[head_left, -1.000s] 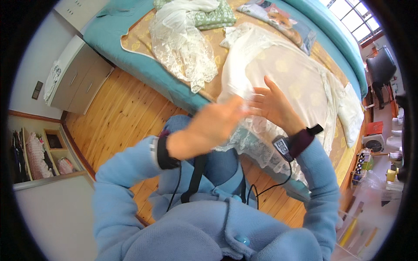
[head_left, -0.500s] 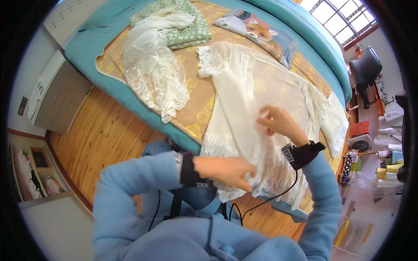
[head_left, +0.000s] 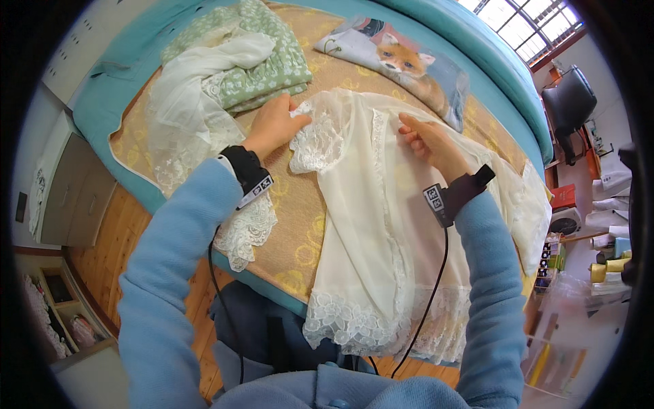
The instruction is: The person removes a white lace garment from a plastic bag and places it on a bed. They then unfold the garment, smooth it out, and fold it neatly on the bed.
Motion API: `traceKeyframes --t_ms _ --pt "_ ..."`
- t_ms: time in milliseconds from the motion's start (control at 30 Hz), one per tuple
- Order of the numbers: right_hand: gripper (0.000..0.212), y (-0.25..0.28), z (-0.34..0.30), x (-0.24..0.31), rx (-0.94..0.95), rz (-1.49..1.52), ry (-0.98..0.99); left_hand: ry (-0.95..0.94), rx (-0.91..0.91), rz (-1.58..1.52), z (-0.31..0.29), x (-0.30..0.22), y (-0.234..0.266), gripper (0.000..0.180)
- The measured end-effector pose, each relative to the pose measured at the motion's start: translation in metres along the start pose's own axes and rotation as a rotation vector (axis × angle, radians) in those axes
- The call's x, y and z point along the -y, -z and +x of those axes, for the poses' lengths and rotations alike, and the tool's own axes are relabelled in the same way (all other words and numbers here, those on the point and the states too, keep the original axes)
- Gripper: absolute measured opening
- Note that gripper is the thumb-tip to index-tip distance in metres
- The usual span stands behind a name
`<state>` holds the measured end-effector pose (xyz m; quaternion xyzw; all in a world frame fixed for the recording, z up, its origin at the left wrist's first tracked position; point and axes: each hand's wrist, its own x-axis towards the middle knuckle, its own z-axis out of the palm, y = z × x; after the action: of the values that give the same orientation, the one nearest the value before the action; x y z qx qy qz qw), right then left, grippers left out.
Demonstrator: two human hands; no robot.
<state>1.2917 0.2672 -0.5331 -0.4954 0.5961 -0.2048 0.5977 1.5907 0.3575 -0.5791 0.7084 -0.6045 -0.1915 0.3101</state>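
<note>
A sheer white lace-trimmed top (head_left: 347, 225) lies spread on the tan patterned blanket (head_left: 289, 228), its scalloped lace hem hanging at the bed's near edge. At the end of its left lace sleeve is my left hand (head_left: 271, 126), thumb and fingers closed on the lace edge. My right hand (head_left: 434, 144) is over the top's upper right part, holding nothing, its fingers slightly bent and apart. Left of the top, a second white lace garment (head_left: 197, 95) lies bunched, partly over a folded green floral cloth (head_left: 272, 78) and partly behind my left forearm.
A folded grey-blue garment with a fox print (head_left: 405, 61) lies at the far side of the bed. Teal bedding (head_left: 463, 41) surrounds the blanket. Cabinets (head_left: 75, 184) stand left; a black chair (head_left: 572, 102) and stacked goods stand right. Dark cables hang from both wrists.
My left hand has gone from the near hem up to the left sleeve and closed on it. My right hand has moved farther up over the top. The top now lies flatter, its hem straighter.
</note>
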Motion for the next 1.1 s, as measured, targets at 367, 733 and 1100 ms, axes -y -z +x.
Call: traceKeyframes --t_ms 367,733,1100 --pt "0.010 0.008 0.028 0.011 -0.429 0.199 0.464 0.091 -0.187 -0.456 0.033 -0.015 0.014 0.034" --pt "0.014 0.006 0.051 -0.011 -0.553 -0.139 0.430 -0.064 -0.299 0.392 0.041 -0.021 0.008 0.030" --pt "0.020 0.048 0.042 -0.008 -0.320 0.026 0.398 -0.257 -0.262 0.501 0.038 -0.021 0.003 0.009"
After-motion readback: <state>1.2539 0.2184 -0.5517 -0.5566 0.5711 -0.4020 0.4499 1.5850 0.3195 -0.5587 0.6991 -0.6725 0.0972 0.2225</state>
